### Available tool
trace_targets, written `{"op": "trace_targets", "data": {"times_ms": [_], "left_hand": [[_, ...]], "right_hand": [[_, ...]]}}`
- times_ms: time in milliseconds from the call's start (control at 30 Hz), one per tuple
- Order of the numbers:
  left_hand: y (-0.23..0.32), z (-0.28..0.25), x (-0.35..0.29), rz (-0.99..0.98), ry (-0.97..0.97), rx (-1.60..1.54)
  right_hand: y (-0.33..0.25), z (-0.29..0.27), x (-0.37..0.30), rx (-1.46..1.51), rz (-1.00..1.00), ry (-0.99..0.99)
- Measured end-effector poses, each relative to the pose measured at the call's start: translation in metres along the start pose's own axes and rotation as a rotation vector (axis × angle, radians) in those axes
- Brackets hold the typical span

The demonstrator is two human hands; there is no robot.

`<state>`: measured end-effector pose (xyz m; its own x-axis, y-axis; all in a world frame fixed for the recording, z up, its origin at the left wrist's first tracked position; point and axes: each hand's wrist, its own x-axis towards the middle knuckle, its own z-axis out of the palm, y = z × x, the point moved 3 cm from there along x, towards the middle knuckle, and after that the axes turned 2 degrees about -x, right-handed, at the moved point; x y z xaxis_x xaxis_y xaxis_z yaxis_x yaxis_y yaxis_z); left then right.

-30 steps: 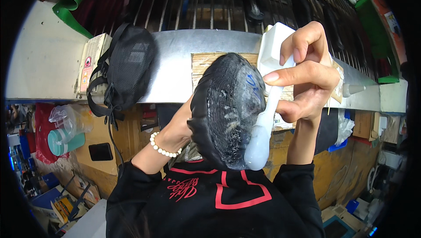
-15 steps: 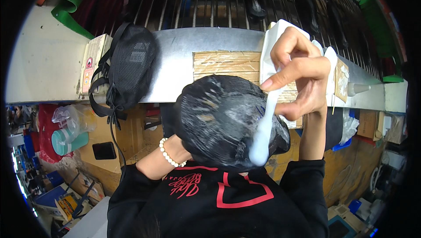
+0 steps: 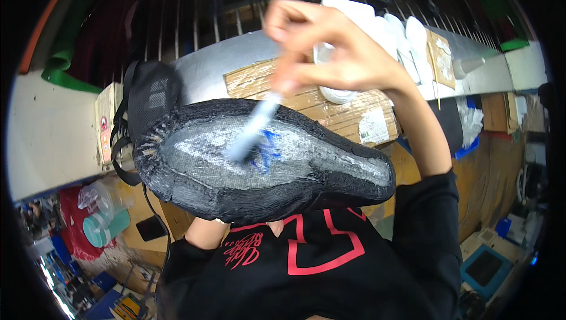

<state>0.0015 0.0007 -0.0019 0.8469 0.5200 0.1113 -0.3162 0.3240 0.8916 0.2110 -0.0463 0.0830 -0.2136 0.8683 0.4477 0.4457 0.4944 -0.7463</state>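
A black shoe upper [image 3: 306, 187] is held up in front of my chest, its underside facing up. White smears and blue marks lie on the grey bottom. My left hand [image 3: 275, 227] holds it from below; only a fingertip and part of the forearm show, the rest being hidden. Above the shoe, my right hand [image 3: 336, 46] pinches a pale brush [image 3: 262, 116] between thumb and fingers. Motion blurs the brush, whose dark tip is at the middle of the shoe bottom. Behind the right hand stands a white tub [image 3: 339, 95] on corrugated cardboard [image 3: 250, 81].
A metal bench with a rack of bars behind it runs across the back. A black bag [image 3: 154, 87] stands at its left. Several white sole-shaped pieces [image 3: 416, 43] and a white cone [image 3: 466, 68] lie to the right. A teal container [image 3: 106, 227] and phone [image 3: 152, 228] sit lower left.
The shoe has turned from end-on to lengthwise across the view, showing its whole underside. My right hand has moved left and up with the brush, uncovering the tub.
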Motion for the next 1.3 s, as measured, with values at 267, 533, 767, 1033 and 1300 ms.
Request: {"op": "trace_targets", "data": {"times_ms": [267,533,767,1033,1300], "left_hand": [[-0.006,-0.002,-0.016,0.096,0.055,-0.165],[0.018,-0.035,0.027,0.256,-0.058,-0.758],[-0.012,-0.063,0.073,-0.148,-0.006,-1.029],[-0.054,-0.172,0.204,-0.273,0.145,-1.295],[-0.059,-0.320,0.283,-0.032,0.710,-0.973]], "right_hand": [[0.022,-0.008,-0.040,0.036,0.195,-0.017],[0.025,-0.089,-0.167,0.144,0.400,0.757],[0.026,-0.067,-0.202,0.220,0.316,1.124],[0.018,-0.053,-0.226,0.217,0.253,1.156],[0.004,-0.048,-0.232,0.218,0.240,1.260]]}}
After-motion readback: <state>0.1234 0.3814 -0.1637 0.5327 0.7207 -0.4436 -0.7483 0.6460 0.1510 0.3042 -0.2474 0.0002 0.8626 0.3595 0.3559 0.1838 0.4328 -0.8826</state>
